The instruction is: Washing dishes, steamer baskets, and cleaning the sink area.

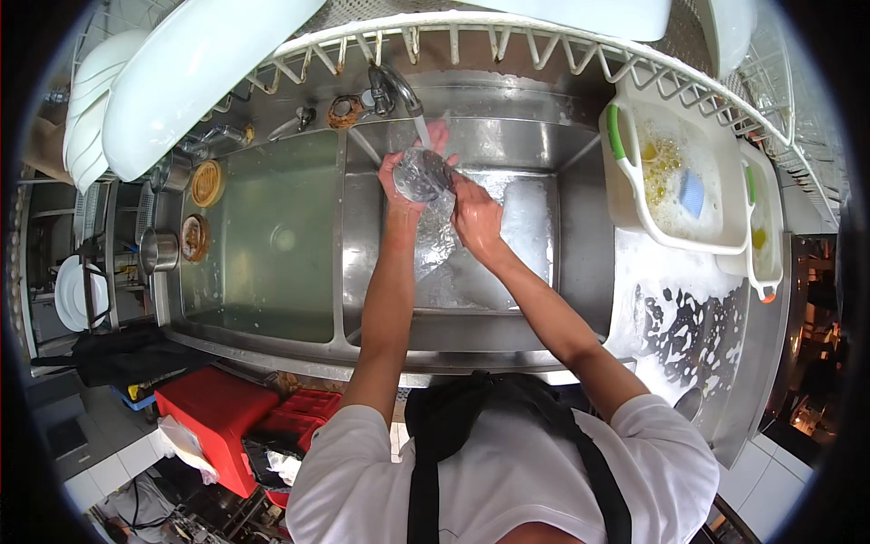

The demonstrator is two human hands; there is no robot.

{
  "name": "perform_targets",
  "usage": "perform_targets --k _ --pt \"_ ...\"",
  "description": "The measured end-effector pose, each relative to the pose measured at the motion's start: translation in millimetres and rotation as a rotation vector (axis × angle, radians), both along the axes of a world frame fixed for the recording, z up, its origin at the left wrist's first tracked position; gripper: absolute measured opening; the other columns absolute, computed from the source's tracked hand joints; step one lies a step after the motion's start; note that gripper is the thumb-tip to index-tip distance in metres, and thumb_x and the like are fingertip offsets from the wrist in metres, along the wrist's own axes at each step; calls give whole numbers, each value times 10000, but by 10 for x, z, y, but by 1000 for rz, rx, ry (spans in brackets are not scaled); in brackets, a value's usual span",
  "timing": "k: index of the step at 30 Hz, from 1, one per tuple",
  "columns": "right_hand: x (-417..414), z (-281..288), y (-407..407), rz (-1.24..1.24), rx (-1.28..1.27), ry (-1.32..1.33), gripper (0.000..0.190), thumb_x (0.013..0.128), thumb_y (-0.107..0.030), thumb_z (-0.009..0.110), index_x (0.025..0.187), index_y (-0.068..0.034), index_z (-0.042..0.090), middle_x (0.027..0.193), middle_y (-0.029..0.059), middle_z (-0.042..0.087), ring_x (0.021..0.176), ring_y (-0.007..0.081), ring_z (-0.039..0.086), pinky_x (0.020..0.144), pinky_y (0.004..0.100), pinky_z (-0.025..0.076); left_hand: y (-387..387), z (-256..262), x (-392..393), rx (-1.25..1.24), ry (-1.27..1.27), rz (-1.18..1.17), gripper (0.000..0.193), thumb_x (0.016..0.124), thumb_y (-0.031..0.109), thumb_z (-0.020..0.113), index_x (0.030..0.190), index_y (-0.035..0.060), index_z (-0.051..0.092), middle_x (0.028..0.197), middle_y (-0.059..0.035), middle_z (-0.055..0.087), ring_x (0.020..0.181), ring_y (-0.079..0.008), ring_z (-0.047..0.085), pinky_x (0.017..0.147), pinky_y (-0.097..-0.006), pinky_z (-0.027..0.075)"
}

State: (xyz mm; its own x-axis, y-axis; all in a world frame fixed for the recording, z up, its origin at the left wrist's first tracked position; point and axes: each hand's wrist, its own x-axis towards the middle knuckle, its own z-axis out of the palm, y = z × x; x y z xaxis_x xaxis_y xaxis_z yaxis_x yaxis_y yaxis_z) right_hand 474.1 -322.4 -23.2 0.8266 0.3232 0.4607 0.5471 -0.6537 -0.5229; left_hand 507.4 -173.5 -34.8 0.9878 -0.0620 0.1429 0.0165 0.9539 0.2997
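Under the running faucet (401, 92), my left hand (392, 178) holds a round, shiny metal dish or ladle bowl (412, 178) over the right sink basin (469, 279). Its fingers show beyond the far rim, in the stream. My right hand (478, 212) comes from the right with curled fingers, pinching the edge of a dark oval metal utensil (437, 168) that overlaps the round piece. Whether these are two separate utensils is hard to tell. Water splashes down onto the basin floor, where some foam lies.
The left basin (262, 272) holds cloudy greenish water. White tubs (622, 197) of suds, one with a blue sponge (692, 194), stand on the foamy right counter (680, 326). A white wire rack (476, 20) with dishes hangs overhead. A metal pot (159, 250) sits left.
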Motion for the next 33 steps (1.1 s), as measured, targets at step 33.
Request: perform_targets --k 33 --pt "48 262 -107 199 -261 -50 254 662 -47 600 907 -41 534 730 171 632 547 312 633 473 418 507 13 -242 131 -132 -156 -43 782 762 409 475 1431 72 253 1271 -88 460 1188 -248 421 1014 -454 329"
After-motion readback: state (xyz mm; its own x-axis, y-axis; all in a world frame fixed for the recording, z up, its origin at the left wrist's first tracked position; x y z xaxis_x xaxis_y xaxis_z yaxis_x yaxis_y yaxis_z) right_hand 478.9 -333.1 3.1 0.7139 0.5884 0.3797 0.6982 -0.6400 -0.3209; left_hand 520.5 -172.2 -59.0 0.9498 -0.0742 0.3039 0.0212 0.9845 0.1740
